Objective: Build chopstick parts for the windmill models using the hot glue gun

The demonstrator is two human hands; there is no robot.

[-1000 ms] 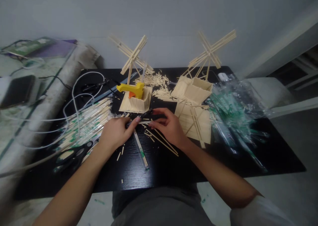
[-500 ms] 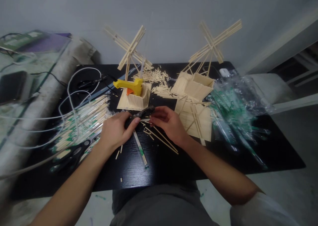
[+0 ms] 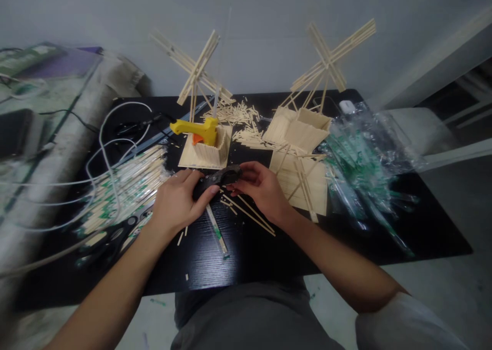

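My left hand [image 3: 180, 199] is closed round a black hand tool [image 3: 220, 178], with the thumb along its near side. Blur and the fingers leave its exact kind unclear. At the tool's right end my right hand [image 3: 263, 188] has its fingers curled and pinched together; what lies between the fingertips is hidden. Below the hands, a clear-wrapped chopstick [image 3: 217, 230] and several thin wooden sticks [image 3: 253, 214] lie on the black table [image 3: 246, 268]. Just beyond, a yellow glue gun [image 3: 198, 129] rests in a small stick-built box [image 3: 212, 154] on a wooden base.
Two stick windmills [image 3: 198, 73] stand at the back, the right one by a stick-walled box [image 3: 307, 129]. Wrapped chopsticks [image 3: 128, 186], black scissors [image 3: 111, 234] and a white cable [image 3: 102, 140] occupy the left. Plastic wrappers [image 3: 357, 170] heap up right; cut stick pieces [image 3: 244, 117] lie behind.
The black tool has turned slightly, showing more of its broad side at the right end. Both hands keep nearly the same place; the whole view has shifted a little.
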